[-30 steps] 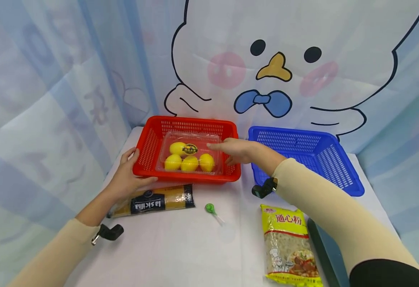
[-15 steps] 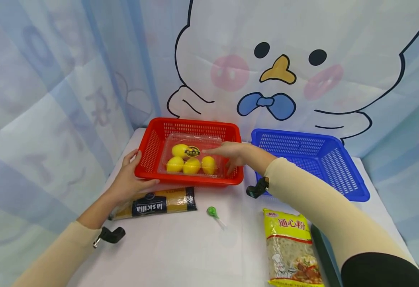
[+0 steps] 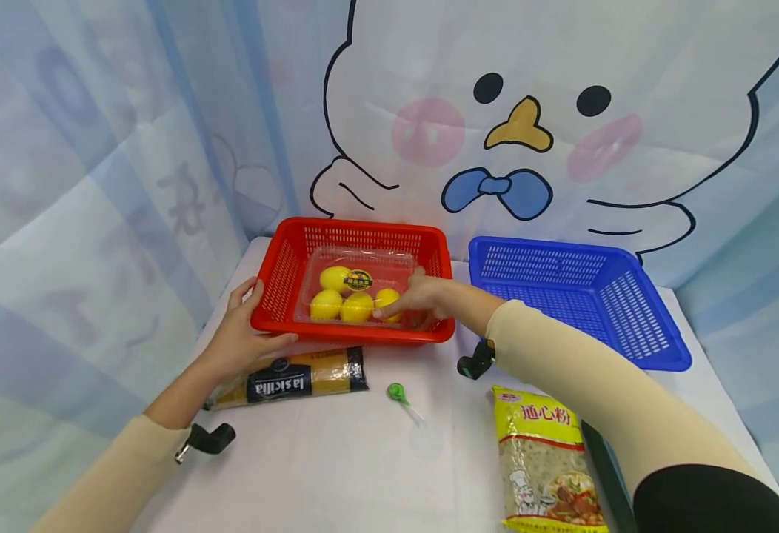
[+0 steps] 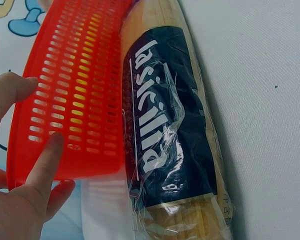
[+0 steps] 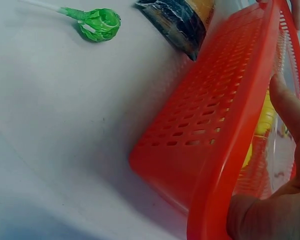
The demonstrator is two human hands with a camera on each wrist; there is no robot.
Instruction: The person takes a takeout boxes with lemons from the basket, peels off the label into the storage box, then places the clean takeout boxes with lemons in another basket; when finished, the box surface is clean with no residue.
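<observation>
A red plastic basket (image 3: 276, 277) stands at the back left of the table. My left hand (image 3: 236, 329) grips its left end, thumb along the front wall; in the left wrist view fingers (image 4: 47, 160) press its slotted side. Inside lies a clear lidded plastic box (image 3: 389, 259) of yellow lemons (image 3: 326, 304) with a black and gold label. My right hand (image 3: 423, 296) reaches over the basket's right end and holds the box's right end, thumb across the front lemon. The right wrist view shows its thumb (image 5: 287, 105) on the box, with other fingertips partly hidden.
A blue basket (image 3: 543, 296) stands to the right. A spaghetti packet (image 3: 296, 377) lies before the red basket, with a green-wrapped lollipop (image 3: 398, 394) nearby. At front right are a yellow-ended pasta bag (image 3: 549, 459) and a dark tray-like object (image 3: 606, 474), partly under the right arm.
My right hand has moved lower into the red basket, its thumb shifting from above the label to the front right lemon. My left hand keeps its grip on the basket.
</observation>
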